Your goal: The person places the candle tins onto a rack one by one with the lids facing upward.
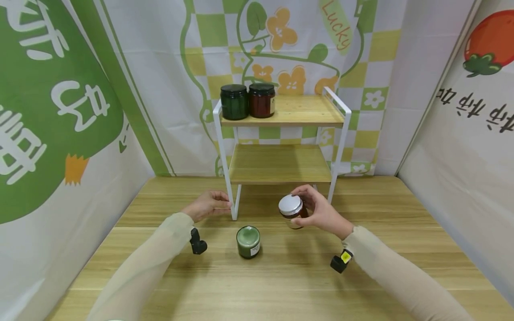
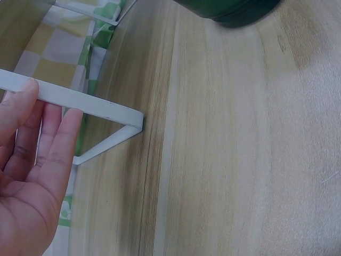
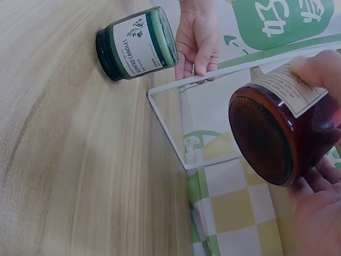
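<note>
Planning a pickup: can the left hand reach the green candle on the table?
Probably yes: the way to the green candle looks free, once the left hand releases the shelf leg.

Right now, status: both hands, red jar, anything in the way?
Left hand pinching white shelf leg. Right hand holding silver-lidded dark red jar, tilted, off the table. Possible obstacle: green scented candle, standing near that leg.
</note>
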### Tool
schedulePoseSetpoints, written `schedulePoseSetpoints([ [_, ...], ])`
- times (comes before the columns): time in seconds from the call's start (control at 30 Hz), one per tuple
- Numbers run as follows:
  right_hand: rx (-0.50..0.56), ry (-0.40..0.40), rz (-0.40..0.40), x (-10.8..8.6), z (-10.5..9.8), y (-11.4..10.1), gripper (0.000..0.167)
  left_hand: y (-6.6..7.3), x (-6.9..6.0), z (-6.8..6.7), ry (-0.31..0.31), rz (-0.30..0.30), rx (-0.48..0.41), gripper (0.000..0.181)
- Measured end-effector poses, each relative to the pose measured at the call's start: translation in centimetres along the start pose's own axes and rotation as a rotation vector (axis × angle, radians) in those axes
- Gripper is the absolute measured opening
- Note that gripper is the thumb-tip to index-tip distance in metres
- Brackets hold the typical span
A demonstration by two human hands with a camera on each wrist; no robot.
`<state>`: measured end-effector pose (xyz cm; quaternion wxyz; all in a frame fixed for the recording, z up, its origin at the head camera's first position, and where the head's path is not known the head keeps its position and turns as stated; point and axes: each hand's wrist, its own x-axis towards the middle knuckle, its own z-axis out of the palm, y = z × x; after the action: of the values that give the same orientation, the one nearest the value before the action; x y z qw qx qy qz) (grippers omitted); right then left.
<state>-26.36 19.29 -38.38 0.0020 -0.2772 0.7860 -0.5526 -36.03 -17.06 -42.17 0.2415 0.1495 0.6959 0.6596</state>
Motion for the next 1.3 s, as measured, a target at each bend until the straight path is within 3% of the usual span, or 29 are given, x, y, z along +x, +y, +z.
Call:
schedulePoseSetpoints([
  [0.33, 0.058, 0.013, -0.019, 0.04, 0.13, 0.23, 0.06, 0.11, -0.01, 0.2, 0.013, -0.023, -0.014, 0.009],
  [0.67, 0.105, 0.035, -0.048, 0.04, 0.27, 0.49, 0.061, -0.02, 0.03, 0.01, -0.005, -0.009, -0.009, 0.01],
  [1.3, 0.054, 0.092, -0.078, -0.08, 0.18, 0.02, 0.062, 0.04, 0.03, -0.03, 0.0, -0.009, 0.0, 0.01],
])
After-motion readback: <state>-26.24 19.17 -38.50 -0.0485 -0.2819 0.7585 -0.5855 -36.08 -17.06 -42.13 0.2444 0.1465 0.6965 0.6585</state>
